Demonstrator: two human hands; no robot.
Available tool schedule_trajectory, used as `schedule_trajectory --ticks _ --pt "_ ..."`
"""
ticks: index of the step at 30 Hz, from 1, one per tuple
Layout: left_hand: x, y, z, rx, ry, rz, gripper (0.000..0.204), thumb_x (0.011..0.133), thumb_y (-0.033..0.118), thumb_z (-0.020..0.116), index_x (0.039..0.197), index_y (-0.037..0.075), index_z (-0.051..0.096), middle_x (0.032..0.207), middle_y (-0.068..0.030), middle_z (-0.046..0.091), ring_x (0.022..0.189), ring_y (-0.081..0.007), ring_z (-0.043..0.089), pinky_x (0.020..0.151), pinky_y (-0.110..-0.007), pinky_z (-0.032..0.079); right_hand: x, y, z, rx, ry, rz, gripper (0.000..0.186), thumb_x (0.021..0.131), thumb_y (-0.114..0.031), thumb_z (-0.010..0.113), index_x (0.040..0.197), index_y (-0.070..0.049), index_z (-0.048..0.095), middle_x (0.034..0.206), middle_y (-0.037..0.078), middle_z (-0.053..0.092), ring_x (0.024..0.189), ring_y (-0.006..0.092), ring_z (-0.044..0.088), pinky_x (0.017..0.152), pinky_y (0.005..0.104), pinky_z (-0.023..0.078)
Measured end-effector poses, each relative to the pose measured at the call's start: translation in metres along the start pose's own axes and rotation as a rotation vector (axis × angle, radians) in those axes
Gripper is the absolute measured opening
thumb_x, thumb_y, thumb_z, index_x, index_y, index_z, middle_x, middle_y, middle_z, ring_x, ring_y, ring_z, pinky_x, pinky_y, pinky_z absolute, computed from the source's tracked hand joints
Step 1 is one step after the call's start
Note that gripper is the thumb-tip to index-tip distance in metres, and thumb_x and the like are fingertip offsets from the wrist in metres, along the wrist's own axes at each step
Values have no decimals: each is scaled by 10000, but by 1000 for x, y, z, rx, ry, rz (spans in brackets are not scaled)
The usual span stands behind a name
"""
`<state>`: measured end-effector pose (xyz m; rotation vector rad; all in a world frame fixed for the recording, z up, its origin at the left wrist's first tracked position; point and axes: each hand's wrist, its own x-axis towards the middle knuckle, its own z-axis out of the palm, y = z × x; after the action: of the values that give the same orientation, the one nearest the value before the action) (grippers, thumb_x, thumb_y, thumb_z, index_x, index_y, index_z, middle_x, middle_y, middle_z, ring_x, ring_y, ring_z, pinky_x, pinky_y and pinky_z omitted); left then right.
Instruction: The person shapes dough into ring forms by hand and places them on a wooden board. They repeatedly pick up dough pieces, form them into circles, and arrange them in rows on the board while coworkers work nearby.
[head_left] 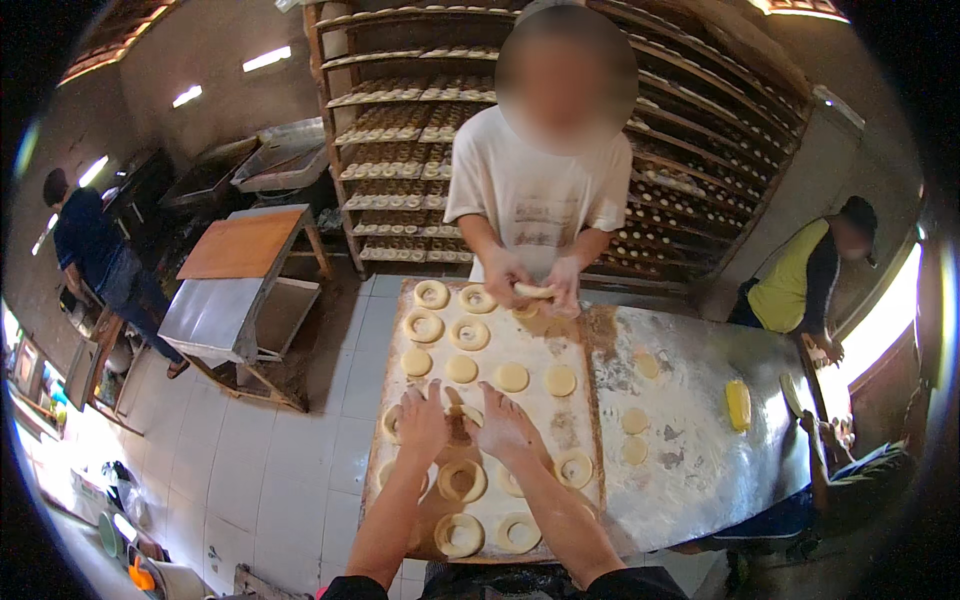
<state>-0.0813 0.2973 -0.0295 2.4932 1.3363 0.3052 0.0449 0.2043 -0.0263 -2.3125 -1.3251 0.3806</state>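
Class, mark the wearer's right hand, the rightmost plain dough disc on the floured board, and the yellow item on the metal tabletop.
Right hand [504,431], head view: back of the hand.
Dough disc [561,380], head view: flat top.
Yellow item [738,405], head view: its middle.

Cream dough discs [512,377], white-dusted brown board [565,428], yellow block [738,405]

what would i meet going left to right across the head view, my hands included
Dark blue shirt → orange-brown panel → left hand → right hand → pale dough discs on the metal table → yellow object
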Motion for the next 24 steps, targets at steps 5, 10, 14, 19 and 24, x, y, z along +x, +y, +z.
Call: schedule_trajectory --ticks 5,10,14,19,24 --pt "-19 14 -21 55 -15 44 653 821 161 677 1429 107 443 1221 -236 533 1138 -412 515 940 -536 410 -55 71 -43 248 218 -44 576 885 -324 664 1383 -125 454 1085 192 649 1103 419 588 958 539 460" --pt "-57 76 -15 -168 9 -31 572 843 200 690 1371 81 505 1296 -271 522 1214 -438 482 951 -576 397 -130 231 -94 -152 406 482 438 890 -289 644 1255 -60 564 1035 217 656 989 396 637 853 502 511" --pt "-73 166 28 -413 -2 170 514 863 222 677 1328 52 539 1104 -281 621 1043 -444 583 873 -542 462 -127 294 -98 -250 230 341 396 888 -246 653 1185 0 563 1031 243 653 997 403 643 850 492 517" --pt "-100 270 67 -540 -333 148 457 952 307 628 1295 10 573 965 -210 712 856 -345 701 769 -432 546 -128 303 -135 437 39 204 345 857 -119 736 1086 -34 492 1017 164 625 824 271 620 716 387 514" --pt "-119 327 76 -785 -503 214 416 939 371 667 1168 23 670 912 -179 723 821 -257 719 746 -361 545 -168 317 -192 1014 -31 98 521 828 -67 747 1212 -54 394 1068 190 631 998 263 640 831 363 505"
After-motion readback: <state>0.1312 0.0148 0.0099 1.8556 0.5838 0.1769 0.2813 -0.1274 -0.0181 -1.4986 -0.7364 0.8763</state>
